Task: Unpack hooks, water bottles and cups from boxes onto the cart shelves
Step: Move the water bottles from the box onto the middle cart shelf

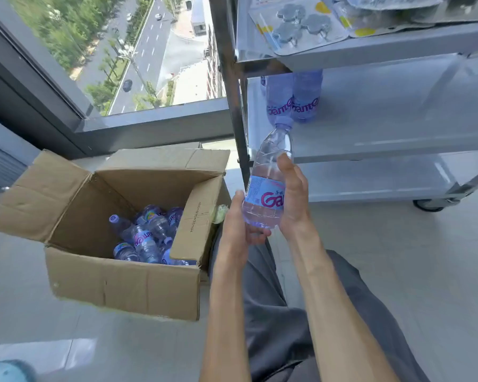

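Note:
A clear water bottle (pixel 268 186) with a blue and pink label is held upright between both hands, in front of the steel cart's middle shelf (pixel 370 128). My left hand (pixel 238 224) cups its base from below and the left. My right hand (pixel 293 194) wraps its right side, thumb up near the shoulder. Two more bottles (pixel 293 97) stand at the back left of that middle shelf. Packs of grey hooks (pixel 298 26) lie on the top shelf. An open cardboard box (pixel 122 277) on the floor to the left holds several bottles (pixel 146 238).
The cart's left upright post (pixel 232 86) stands just left of the held bottle. Its bottom shelf (pixel 370 180) and a caster wheel (pixel 428 205) sit low on the right. A large window (pixel 122 51) lies behind the box. My grey-trousered legs (pixel 287 312) are below.

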`<action>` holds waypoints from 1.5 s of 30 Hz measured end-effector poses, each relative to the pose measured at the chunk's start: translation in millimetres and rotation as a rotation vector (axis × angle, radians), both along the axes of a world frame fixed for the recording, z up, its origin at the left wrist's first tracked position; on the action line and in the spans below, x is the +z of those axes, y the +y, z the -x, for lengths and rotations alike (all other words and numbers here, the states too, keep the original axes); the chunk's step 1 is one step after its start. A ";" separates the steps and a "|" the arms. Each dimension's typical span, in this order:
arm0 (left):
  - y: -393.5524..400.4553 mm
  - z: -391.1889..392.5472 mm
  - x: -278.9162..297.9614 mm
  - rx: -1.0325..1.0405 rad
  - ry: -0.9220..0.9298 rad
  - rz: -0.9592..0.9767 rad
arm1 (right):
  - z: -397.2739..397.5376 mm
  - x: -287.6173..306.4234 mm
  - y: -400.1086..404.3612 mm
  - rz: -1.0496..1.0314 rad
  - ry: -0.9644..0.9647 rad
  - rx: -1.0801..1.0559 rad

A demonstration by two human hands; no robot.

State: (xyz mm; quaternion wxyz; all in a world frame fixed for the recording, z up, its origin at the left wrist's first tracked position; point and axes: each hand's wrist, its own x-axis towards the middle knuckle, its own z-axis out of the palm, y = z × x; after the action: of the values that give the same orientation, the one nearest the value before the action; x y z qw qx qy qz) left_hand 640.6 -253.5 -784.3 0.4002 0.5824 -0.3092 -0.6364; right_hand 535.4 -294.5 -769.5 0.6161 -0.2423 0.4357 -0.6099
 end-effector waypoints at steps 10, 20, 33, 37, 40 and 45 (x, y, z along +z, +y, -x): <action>-29.3 74.8 4.7 -0.145 -0.486 0.367 | 82.2 11.3 -18.9 0.064 0.523 -0.144; -144.6 87.6 16.3 0.100 -0.587 0.521 | 94.0 30.5 -98.6 0.161 0.489 -0.175; -212.3 86.6 -6.2 0.046 -0.657 0.586 | 113.3 -28.1 -114.4 -0.016 0.548 -0.144; -218.9 82.0 -14.2 0.046 -0.665 0.608 | 108.8 -43.2 -104.6 -0.062 0.563 -0.149; -218.1 81.3 -17.5 0.050 -0.656 0.618 | 106.8 -44.1 -103.2 -0.061 0.598 -0.160; -182.6 64.7 -15.6 0.104 -0.611 0.593 | 93.8 -37.8 -99.4 -0.078 0.618 -0.232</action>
State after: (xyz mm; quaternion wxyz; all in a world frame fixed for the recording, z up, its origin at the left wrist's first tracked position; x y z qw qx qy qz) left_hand 576.0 -436.1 -799.9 0.4719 0.6189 -0.5532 -0.2971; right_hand 441.6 -394.0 -807.2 0.3900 -0.3410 0.6496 -0.5564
